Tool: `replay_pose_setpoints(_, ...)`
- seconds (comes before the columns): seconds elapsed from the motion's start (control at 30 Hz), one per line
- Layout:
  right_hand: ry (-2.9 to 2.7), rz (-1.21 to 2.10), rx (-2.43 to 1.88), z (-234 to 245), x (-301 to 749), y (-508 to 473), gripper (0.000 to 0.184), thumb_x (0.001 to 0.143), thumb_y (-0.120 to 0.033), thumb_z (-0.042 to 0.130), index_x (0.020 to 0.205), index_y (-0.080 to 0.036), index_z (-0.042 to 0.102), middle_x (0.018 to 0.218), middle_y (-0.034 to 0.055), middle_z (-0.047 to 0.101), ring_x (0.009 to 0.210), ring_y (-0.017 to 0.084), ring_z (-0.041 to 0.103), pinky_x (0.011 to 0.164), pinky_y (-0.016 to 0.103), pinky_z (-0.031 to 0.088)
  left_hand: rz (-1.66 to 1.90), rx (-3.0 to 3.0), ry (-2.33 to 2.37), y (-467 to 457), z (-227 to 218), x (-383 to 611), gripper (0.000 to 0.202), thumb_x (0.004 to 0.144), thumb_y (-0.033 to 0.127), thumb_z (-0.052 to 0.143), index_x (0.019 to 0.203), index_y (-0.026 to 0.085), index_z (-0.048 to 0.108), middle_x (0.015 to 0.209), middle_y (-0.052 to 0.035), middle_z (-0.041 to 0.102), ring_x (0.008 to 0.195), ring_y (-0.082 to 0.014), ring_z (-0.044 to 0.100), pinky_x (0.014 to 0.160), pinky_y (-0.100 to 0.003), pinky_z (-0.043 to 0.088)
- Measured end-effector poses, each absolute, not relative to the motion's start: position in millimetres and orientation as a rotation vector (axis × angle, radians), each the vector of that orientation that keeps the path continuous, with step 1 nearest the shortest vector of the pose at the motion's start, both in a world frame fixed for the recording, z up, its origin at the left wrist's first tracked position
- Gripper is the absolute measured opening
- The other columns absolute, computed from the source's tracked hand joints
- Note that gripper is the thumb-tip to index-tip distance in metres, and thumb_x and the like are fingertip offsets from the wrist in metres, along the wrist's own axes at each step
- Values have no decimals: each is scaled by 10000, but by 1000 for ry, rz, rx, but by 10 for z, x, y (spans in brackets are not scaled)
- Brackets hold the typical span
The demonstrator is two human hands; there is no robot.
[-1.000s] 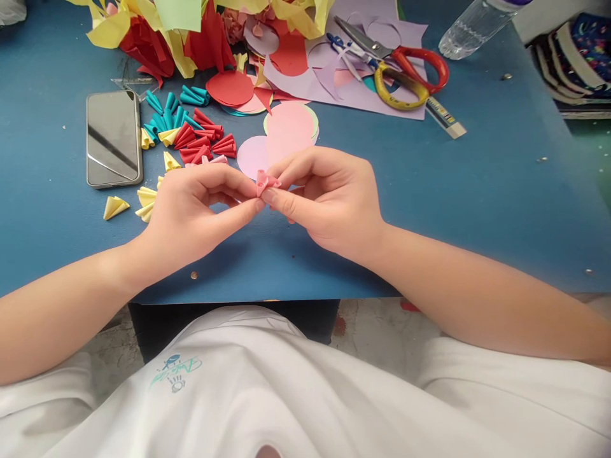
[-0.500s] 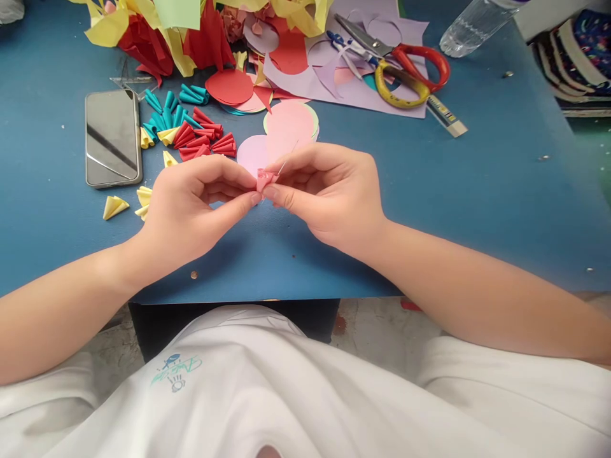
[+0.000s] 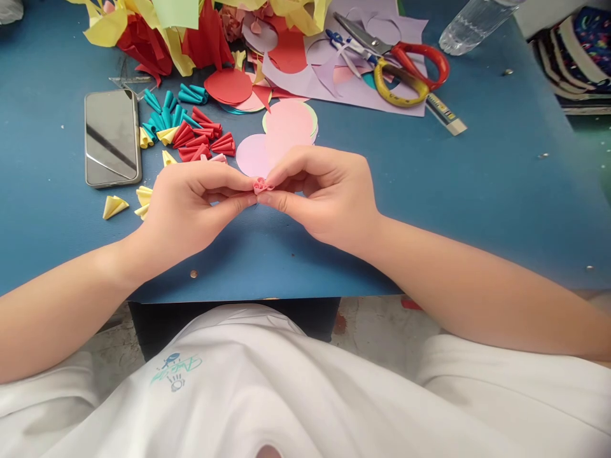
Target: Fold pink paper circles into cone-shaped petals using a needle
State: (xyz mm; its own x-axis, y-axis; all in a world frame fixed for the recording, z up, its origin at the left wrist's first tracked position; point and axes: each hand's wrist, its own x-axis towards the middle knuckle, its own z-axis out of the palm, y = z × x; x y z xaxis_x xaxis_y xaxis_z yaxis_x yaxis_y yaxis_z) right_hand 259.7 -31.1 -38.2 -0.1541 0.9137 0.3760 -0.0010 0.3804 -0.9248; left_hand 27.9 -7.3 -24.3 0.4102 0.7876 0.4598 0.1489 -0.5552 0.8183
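Note:
Between the fingertips of both hands is a small pink folded paper piece [image 3: 261, 185], its ruffled folds facing up. My left hand [image 3: 195, 207] pinches its left side with thumb and forefinger. From the other side, my right hand [image 3: 319, 194] pinches it the same way. Just beyond the fingers lie a pale purple paper circle [image 3: 251, 154] and pink paper circles [image 3: 289, 124] on a light green one. Behind my left hand, folded red paper cones [image 3: 195, 143], teal paper cones [image 3: 167, 114] and yellow paper cones [image 3: 115, 207] are scattered.
A phone [image 3: 112, 138] lies at the left on the blue table [image 3: 453, 210]. Scissors [image 3: 405, 70] rest on purple paper scraps [image 3: 305, 79] at the back, near a plastic bottle [image 3: 477, 27]. Crumpled red and yellow paper [image 3: 153, 44] is heaped at the far edge.
The pink paper piece has turned, so its folds now face up. My fingertips have closed in on it and dipped slightly. The thin needle-like line by my right fingers no longer shows.

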Motion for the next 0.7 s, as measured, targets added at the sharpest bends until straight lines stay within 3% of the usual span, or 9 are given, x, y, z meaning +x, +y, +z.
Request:
replay_pose_setpoints(0.23, -1604, 914, -878, -394, 2600, -294, 154, 889, -270, 979, 855, -344, 848, 903, 0, 870, 839, 242, 805, 750, 427, 722, 1219, 2149, 732, -35, -281, 282, 231, 911, 100, 913, 988, 306, 982, 884, 14, 921, 737, -146, 797, 673, -274, 615)
replay_pose_setpoints(0.37, -1612, 847, -854, -420, 2593, -296, 133, 918, -287, 966, 858, -309, 849, 894, -21, 863, 826, 222, 808, 755, 404, 706, 1229, 2224, 696, -26, -299, 293, 251, 957, 102, 851, 977, 321, 971, 924, 23, 931, 764, -164, 847, 703, -292, 644)
replay_pose_setpoints(0.53, -1612, 829, -830, -441, 2589, -280, 170, 932, -329, 990, 844, -299, 847, 877, -21, 859, 793, 207, 798, 743, 391, 695, 1086, 2275, 828, -63, -264, 275, 181, 1020, 219, 795, 979, 291, 956, 1026, 10, 943, 868, -205, 891, 792, -306, 691)
replay_pose_setpoints(0.7, -1608, 839, -804, -441, 2593, -266, 214, 896, -308, 1026, 831, -274, 824, 848, -25, 839, 772, 185, 774, 729, 359, 676, 1089, 2317, 786, -86, -231, 273, 234, 1020, 135, 769, 996, 276, 955, 1046, 11, 947, 890, -198, 894, 811, -287, 671)
